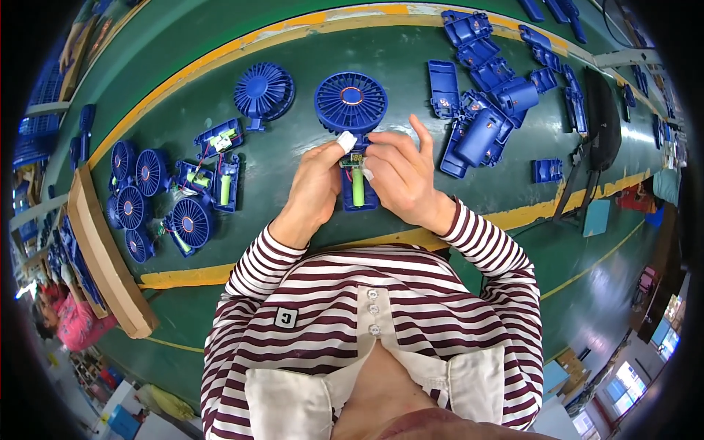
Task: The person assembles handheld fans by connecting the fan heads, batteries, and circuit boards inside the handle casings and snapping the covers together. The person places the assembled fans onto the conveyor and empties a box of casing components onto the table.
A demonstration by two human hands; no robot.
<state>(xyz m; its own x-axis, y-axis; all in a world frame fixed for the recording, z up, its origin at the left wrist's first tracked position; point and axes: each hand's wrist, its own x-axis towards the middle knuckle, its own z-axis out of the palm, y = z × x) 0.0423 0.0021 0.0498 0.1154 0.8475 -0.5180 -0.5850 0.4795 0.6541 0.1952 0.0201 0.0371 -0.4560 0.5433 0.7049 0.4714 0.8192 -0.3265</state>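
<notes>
A blue handheld fan (352, 103) lies face up in front of me, its round grille away from me and its handle toward me. The handle is uncovered, showing a green battery cell (358, 189) and a small circuit board with a lit display. From the left, my left hand (315, 183) pinches the fan's neck, a white cover on one fingertip. My right hand (405, 177) is closed at the right side of the neck and board, one finger raised. White wrapping shows on one of its fingertips too. The exact contact under the right fingers is hidden.
Several fans with opened handles (189, 222) are grouped at the left, beside a cardboard strip (110, 257). Another blue fan head (264, 92) lies behind them. Blue handle shells (480, 136) are heaped at the right, near a black strap-like item (603, 121). Yellow tape edges the green table.
</notes>
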